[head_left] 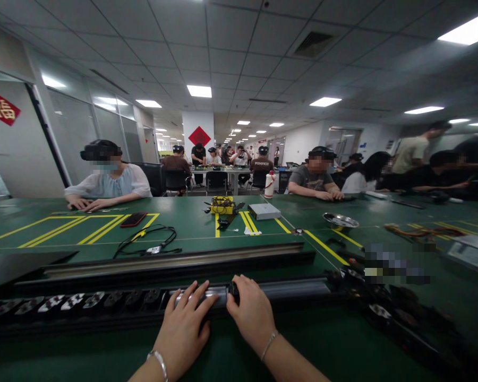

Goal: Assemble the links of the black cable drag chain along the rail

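Observation:
A long black metal channel (295,289) runs across the table in front of me. Along its left half sits a row of black and white socket modules (72,301). My left hand (185,318) lies over the channel, fingers spread, just right of the last black module. My right hand (252,307) is closed, thumb and fingers pinching a small black part (233,289) at the channel's opening. Most of that part is hidden by the fingers, so its exact kind is unclear. Behind the channel lies a second long metal profile (175,263).
A blurred heap of black modules (398,318) lies at the right. Farther back are a coiled black cable (151,239), a phone (133,219), a yellow box of wires (222,205), a grey box (264,211) and a metal bowl (341,220). Co-workers sit across the table.

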### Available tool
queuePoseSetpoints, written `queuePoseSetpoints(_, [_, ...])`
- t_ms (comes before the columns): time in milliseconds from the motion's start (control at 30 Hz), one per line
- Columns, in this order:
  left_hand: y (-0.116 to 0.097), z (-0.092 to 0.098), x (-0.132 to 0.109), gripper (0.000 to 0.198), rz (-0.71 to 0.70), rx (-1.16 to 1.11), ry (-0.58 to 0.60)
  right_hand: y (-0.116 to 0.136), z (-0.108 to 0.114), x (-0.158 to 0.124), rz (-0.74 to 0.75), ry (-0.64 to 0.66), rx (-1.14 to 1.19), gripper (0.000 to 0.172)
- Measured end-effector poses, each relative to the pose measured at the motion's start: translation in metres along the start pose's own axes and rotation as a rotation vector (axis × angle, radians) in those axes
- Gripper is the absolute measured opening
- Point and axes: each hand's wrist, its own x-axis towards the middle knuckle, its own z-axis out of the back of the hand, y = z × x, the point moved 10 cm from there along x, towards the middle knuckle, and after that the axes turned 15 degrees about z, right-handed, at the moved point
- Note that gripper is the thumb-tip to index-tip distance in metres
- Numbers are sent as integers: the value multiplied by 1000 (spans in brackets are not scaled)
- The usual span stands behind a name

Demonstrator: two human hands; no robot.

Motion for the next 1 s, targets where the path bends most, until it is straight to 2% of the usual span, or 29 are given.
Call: queuePoseSetpoints(1000, [2, -1, 1, 64, 24, -17, 15, -1, 0, -1, 3, -26, -17, 38])
